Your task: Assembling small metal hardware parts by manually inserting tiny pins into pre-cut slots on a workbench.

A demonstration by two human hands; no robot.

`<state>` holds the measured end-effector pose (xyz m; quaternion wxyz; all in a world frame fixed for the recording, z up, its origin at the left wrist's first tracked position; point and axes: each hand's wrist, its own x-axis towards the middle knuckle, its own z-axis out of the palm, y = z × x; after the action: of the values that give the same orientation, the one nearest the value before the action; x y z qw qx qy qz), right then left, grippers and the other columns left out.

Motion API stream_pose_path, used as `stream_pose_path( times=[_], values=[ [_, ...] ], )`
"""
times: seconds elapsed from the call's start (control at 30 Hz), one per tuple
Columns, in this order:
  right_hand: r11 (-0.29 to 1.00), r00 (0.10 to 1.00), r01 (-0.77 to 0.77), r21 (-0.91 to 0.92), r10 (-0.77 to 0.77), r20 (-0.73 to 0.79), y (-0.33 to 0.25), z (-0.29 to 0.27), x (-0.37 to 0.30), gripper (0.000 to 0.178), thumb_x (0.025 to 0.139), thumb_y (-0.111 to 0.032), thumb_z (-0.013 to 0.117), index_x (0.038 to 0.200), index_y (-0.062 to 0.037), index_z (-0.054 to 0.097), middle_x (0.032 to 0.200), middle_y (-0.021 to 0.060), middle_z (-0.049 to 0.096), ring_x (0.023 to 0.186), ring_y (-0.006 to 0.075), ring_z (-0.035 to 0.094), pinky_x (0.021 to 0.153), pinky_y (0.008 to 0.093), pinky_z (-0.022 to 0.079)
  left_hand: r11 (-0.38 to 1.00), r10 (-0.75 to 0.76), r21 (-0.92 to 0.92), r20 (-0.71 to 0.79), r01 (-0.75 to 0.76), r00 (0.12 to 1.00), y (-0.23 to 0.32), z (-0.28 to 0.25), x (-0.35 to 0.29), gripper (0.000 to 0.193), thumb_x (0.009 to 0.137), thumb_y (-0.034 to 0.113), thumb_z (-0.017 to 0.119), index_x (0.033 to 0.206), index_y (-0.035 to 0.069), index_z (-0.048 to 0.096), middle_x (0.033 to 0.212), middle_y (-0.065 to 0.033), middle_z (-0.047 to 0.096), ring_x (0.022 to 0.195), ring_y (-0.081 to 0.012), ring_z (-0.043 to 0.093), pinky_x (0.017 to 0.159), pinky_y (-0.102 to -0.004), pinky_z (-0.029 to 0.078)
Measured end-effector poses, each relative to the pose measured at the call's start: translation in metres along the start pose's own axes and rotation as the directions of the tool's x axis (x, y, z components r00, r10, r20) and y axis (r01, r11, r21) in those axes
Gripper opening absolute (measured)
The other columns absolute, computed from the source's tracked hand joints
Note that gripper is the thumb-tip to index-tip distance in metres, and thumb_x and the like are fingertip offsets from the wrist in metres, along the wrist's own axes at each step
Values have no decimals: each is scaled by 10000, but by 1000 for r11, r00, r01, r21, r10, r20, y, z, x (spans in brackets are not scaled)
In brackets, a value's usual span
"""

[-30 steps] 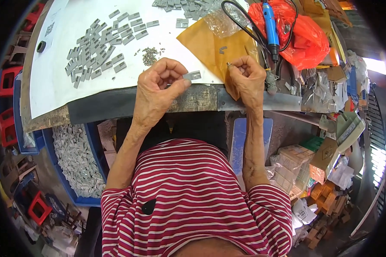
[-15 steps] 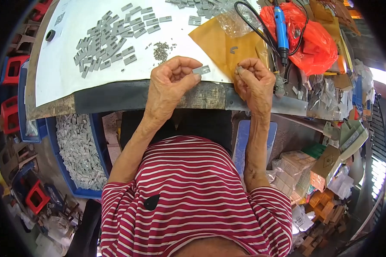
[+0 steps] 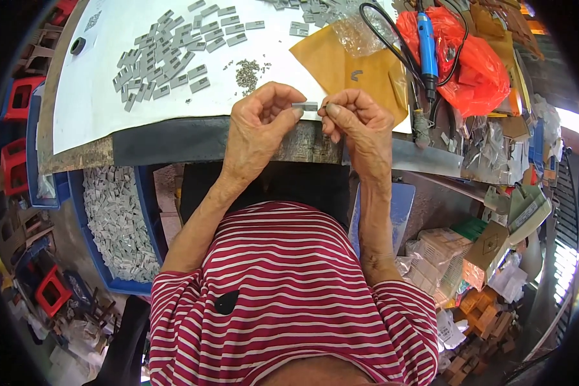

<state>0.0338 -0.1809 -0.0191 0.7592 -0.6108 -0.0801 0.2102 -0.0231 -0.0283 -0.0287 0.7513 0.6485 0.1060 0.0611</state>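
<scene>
Over the table's front edge, my left hand [image 3: 256,132] pinches a small grey rectangular block [image 3: 307,105] between thumb and fingertips. My right hand [image 3: 368,132] is closed in a pinch just right of the block's free end; a tiny dark bit shows at its fingertips, too small to name. Beyond my hands lies a pile of tiny metal parts [image 3: 246,76] on the white sheet [image 3: 96,122]. Many similar grey blocks [image 3: 167,58] are spread to the left of that pile.
A brown paper sheet [image 3: 321,55] lies at the right, with a blue electric screwdriver [image 3: 426,48] and a red plastic bag [image 3: 476,71] beyond it. A black ring [image 3: 78,45] sits far left. Below the table, a blue crate [image 3: 112,280] holds many grey pieces.
My right hand has moved left, up to the block in my left hand. The block has tilted and now shows its narrow side.
</scene>
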Motion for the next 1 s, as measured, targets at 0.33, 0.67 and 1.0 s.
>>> stream_pose_path(
  times=[0.33, 0.67, 1.0],
  values=[
    [999, 1000, -25, 36, 25, 0, 11, -1, -3, 158, 786, -87, 625, 875, 30, 568, 693, 27, 554, 553, 61, 478, 490, 169, 357, 999, 46, 23, 37, -47, 998, -4, 3, -6, 108, 785, 25, 567, 892, 11, 570, 733, 6, 568, 667, -44, 525, 615, -177, 424],
    [997, 995, -60, -52, 56, -84, 12, 4, -8, 58, 778, -20, 593, 803, 18, 557, 592, -9, 507, 477, 34, 433, 436, 156, 330, 1000, -14, 17, 51, 13, 999, -9, 2, -9, 150, 812, 1, 563, 961, -10, 544, 819, -36, 597, 707, -69, 567, 632, -175, 456],
    [998, 994, -57, 9, 58, -89, 21, 2, -8, 79, 760, -23, 622, 796, 11, 561, 599, -8, 520, 479, 34, 447, 433, 152, 343, 981, 46, 190, 23, -50, 999, -9, 8, -12, 171, 815, 1, 561, 984, -18, 542, 827, -43, 601, 692, -73, 565, 617, -179, 458]
  ],
)
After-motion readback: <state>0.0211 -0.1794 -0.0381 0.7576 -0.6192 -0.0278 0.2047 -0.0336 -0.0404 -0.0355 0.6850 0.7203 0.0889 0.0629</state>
